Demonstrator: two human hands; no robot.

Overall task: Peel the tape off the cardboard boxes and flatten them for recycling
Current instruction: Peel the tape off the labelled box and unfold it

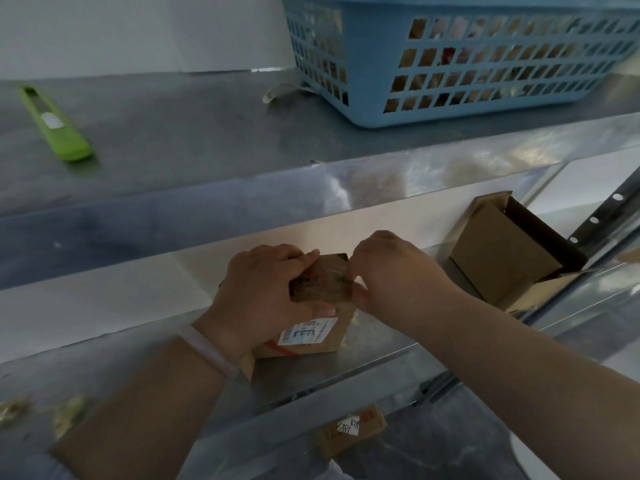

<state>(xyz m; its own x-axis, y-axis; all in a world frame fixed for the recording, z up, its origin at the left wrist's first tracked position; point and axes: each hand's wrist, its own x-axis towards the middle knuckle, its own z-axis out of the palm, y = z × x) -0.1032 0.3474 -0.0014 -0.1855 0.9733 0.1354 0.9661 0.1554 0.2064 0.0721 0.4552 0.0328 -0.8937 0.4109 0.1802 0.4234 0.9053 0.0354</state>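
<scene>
A small brown cardboard box (322,336) with a white shipping label stands on the middle metal shelf (346,372). My left hand (263,292) grips the box from its left side, thumb across the taped top. At the top's right edge, my right hand (391,271) pinches a strip of clear tape (332,282). A second cardboard box (509,251), open with its flaps out, lies tilted on the same shelf to the right.
On the upper shelf lie a green utility knife (57,124) at left and a blue plastic basket (464,53) at right. Crumpled tape scraps (69,414) sit at lower left. Another labelled cardboard box (349,431) lies below the shelf.
</scene>
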